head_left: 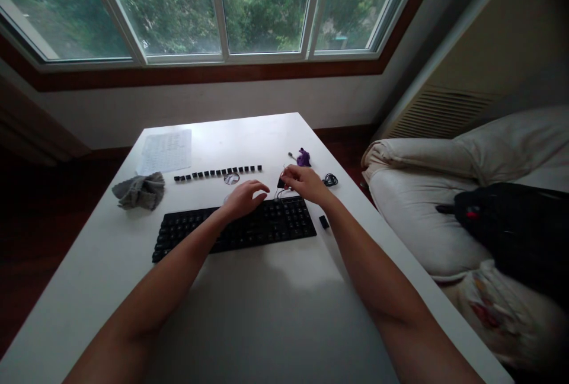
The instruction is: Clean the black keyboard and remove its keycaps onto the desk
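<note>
A black keyboard (pixel 267 227) lies on the white table. My left hand (pixel 245 199) hovers over its upper middle, fingers loosely stretched and apart, with nothing seen in them. Just past the keyboard's upper right corner, my right hand (pixel 304 182) is closed in a pinch. Between its fingertips is what looks like a wire keycap puller (pixel 280 183), small and black with thin wires; the fingers partly hide it. Beyond the keyboard, several black keycaps (pixel 217 172) stand in a row. A small clear round dish (pixel 232 178) sits just below that row.
A grey cloth (pixel 140 191) lies at the left, near a printed sheet (pixel 165 150). Toward the right edge are a purple item (pixel 303 157), a coiled black cable (pixel 329 180) and a small black block (pixel 324 222). A pale sofa (pixel 413 224) stands right of the table (pixel 267 307).
</note>
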{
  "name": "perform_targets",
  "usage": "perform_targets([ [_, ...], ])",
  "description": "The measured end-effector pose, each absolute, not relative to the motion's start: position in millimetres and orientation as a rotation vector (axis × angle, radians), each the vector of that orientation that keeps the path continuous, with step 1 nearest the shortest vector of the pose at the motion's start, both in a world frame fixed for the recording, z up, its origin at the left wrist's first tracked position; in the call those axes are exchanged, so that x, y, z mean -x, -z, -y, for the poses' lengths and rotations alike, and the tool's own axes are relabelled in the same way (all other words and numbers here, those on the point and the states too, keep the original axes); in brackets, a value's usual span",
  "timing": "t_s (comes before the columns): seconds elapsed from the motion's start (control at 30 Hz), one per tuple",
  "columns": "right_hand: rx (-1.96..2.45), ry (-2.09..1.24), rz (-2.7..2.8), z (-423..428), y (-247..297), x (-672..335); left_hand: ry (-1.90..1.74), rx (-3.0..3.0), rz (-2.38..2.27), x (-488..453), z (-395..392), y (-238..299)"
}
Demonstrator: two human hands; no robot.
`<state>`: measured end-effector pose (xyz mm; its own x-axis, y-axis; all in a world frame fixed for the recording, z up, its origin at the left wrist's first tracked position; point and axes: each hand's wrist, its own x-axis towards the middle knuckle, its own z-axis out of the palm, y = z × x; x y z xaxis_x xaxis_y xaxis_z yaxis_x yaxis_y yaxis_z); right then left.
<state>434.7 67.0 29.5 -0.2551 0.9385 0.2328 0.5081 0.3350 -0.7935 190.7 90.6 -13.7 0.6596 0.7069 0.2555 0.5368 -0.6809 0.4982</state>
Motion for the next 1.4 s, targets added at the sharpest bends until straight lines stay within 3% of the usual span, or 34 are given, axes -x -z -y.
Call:
perform_targets([
  [0.47,1.235,-0.908,1.929,-65.5,-12.2,-420.1,-0.548,-2.573,-0.981,-188.0,-41.4,13.1],
  [0.67,1.251,-0.692,2.111,-53.2,-28.5,-414.9,-0.556,-2.564,-0.972,-185.6,-39.4,16.1],
  [0.83,1.248,-0.696,2.188,-47.3,-38.3,-417.5,-0.581,-2.56,-0.963,-183.5,-37.7,17.8],
  [0.97,1.311,-0.842,2.138,-53.4,-34.4,-435.5,-0.582,-2.578,-0.971,-183.1,-37.6,18.7],
  [1.2,1.197,-1.441,1.637,-69.3,-13.1,-457.1,-0.545,-2.582,-1.002,-183.3,-41.7,17.7],
  [1.4,1.121,-1.392,1.515,-67.3,-21.4,-454.2,-0.646,-2.445,-1.059,-183.8,-39.8,19.3],
])
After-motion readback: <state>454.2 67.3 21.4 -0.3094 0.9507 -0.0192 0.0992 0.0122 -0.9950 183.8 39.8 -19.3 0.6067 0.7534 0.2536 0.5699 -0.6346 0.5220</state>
